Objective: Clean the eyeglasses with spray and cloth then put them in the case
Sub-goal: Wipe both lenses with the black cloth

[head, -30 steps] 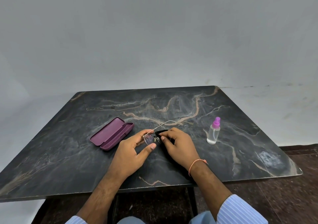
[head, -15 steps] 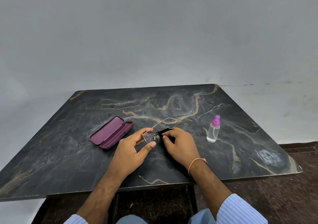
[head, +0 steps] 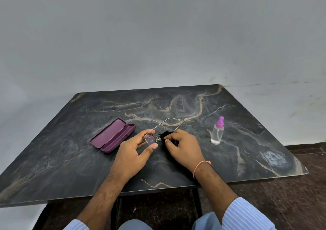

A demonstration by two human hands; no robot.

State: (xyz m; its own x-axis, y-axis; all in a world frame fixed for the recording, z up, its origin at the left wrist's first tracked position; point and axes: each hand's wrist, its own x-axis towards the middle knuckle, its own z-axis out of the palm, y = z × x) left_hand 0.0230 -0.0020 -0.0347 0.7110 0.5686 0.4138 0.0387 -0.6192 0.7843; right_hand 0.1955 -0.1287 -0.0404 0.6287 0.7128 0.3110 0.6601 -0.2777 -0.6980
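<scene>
— Change since the earlier frame?
— Both hands sit slightly higher over the table (head: 255,127); grips unchanged.
— Left hand (head: 131,152)?
— Thumb and fingers pinch one lens rim of the eyeglasses (head: 152,138).
— Right hand (head: 183,147)?
— Fingers curl around the black cloth (head: 165,135), pressed on the other lens.
— Remaining items?
— Open case (head: 112,135) lies left; spray bottle (head: 217,131) stands right.

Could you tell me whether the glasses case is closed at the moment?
No, the purple case lies open on the table, lid folded back, with nothing inside.
</scene>
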